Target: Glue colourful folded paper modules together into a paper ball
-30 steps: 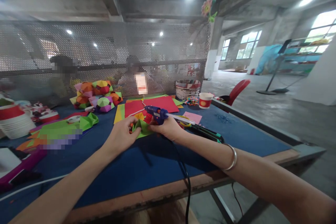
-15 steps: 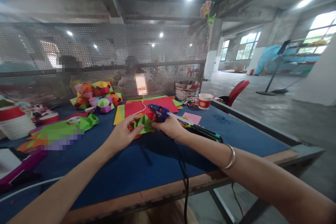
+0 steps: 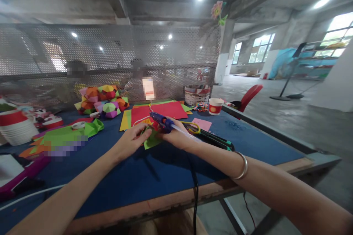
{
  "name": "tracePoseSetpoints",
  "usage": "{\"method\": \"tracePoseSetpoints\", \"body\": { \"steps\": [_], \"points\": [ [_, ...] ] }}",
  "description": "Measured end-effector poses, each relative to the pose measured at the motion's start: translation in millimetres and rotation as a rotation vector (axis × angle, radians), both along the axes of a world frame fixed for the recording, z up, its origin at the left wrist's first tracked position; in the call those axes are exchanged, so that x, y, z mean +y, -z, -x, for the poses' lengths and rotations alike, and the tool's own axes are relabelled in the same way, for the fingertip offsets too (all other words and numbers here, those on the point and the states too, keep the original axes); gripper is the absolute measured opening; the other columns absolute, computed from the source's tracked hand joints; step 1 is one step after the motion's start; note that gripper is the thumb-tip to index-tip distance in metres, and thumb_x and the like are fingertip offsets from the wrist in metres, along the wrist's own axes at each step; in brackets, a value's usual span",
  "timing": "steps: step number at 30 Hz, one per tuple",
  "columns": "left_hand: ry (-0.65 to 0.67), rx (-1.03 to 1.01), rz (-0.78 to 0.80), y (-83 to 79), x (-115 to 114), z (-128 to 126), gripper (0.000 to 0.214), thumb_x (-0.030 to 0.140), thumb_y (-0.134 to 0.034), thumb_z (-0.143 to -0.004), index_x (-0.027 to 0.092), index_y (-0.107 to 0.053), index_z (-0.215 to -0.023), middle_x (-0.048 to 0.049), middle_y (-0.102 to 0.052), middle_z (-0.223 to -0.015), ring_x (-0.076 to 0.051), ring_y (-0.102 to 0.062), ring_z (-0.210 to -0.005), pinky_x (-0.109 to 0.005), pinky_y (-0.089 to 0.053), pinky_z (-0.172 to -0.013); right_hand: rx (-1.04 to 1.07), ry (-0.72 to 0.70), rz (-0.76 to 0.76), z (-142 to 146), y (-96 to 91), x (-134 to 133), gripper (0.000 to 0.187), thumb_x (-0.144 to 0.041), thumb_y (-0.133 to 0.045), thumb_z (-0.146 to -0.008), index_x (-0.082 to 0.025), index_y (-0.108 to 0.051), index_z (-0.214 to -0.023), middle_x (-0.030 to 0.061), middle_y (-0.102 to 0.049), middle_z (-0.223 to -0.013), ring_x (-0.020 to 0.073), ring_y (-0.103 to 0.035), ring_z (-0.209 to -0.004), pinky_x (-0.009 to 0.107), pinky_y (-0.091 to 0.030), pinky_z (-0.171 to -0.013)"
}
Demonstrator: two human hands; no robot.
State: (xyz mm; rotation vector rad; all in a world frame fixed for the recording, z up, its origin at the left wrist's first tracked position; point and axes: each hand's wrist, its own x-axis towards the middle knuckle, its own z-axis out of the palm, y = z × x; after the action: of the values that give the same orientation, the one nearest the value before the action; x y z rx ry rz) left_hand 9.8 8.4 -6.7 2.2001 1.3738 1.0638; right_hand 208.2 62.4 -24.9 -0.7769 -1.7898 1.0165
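A folded green paper piece [image 3: 152, 140] hangs above the blue tabletop, pinched by the fingers of my left hand [image 3: 135, 136]. My right hand [image 3: 176, 136] is wrapped round a blue hot glue gun [image 3: 162, 121], whose nozzle points up and to the left. A clear glue stick [image 3: 186, 133] sticks out of its back. The fingers of my right hand come close to the green paper; whether they touch it, I cannot tell. Behind my hands lie red paper sheets [image 3: 173, 110] on other coloured sheets.
Folded paper balls [image 3: 110, 109] sit at the back left, near green paper sheets [image 3: 62, 136]. Farther right are a woven basket [image 3: 196, 95], a paper cup [image 3: 215, 107], a pink paper [image 3: 202, 123] and a black-green tool [image 3: 217, 140]. A black cable [image 3: 196, 191] crosses the table's front edge.
The green paper has been turned and now hangs lower between my hands. The glue gun has shifted slightly left and its body has tilted, with my right hand still round it.
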Motion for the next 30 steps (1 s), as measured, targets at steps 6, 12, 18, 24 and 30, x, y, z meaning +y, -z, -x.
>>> {"method": "tracePoseSetpoints", "body": {
  "steps": [6,12,18,24,30],
  "points": [
    [0.028,-0.103,0.035,8.8,4,-1,0.024,0.029,-0.065,-0.076,0.021,-0.062,-0.098,-0.0034,-0.073,-0.086,-0.023,-0.069,-0.084,-0.034,-0.055,-0.076,0.045,-0.053,-0.002,0,0.7,-5,0.031,-0.03,-0.085,-0.064,-0.021,-0.062,-0.082,-0.0019,-0.067,-0.075,0.0169,-0.061,-0.069,0.031,-0.052,-0.07],
    [0.015,-0.249,0.192,7.7,1,-3,0.037,0.03,-0.065,-0.073,0.023,-0.051,-0.106,-0.0015,-0.075,-0.081,-0.022,-0.072,-0.074,-0.033,-0.053,-0.067,0.039,-0.046,0.028,2,4.6,0,0.029,-0.025,-0.085,-0.067,-0.021,-0.062,-0.084,-0.0021,-0.066,-0.074,0.0169,-0.06,-0.067,0.03,-0.05,-0.065],
    [0.006,-0.287,0.253,4.1,0,-1,0.038,0.032,-0.07,-0.072,0.022,-0.052,-0.104,-0.0052,-0.079,-0.08,-0.025,-0.076,-0.076,-0.036,-0.056,-0.07,-0.039,-0.051,0.04,1,1.8,1,0.024,-0.025,-0.083,-0.072,-0.021,-0.062,-0.083,-0.003,-0.064,-0.071,0.0157,-0.059,-0.066,0.027,-0.049,-0.062],
    [0.02,-0.37,0.138,8.1,3,-4,0.044,0.029,-0.074,-0.067,0.021,-0.056,-0.106,-0.0117,-0.079,-0.106,-0.029,-0.076,-0.104,-0.044,-0.06,-0.089,-0.045,-0.053,0.06,2,2.7,4,0.025,-0.029,-0.084,-0.07,-0.021,-0.062,-0.079,-0.0025,-0.065,-0.071,0.0141,-0.057,-0.059,0.027,-0.048,-0.058],
    [-0.027,-0.339,-0.02,10.6,1,-9,0.039,0.027,-0.068,-0.069,0.02,-0.06,-0.107,-0.0139,-0.07,-0.119,-0.031,-0.067,-0.121,-0.047,-0.059,-0.097,-0.061,-0.03,0.003,3,3.5,5,0.019,-0.024,-0.083,-0.069,-0.021,-0.066,-0.077,-0.0006,-0.068,-0.074,0.0182,-0.064,-0.07,0.029,-0.052,-0.065]
  ]
}}
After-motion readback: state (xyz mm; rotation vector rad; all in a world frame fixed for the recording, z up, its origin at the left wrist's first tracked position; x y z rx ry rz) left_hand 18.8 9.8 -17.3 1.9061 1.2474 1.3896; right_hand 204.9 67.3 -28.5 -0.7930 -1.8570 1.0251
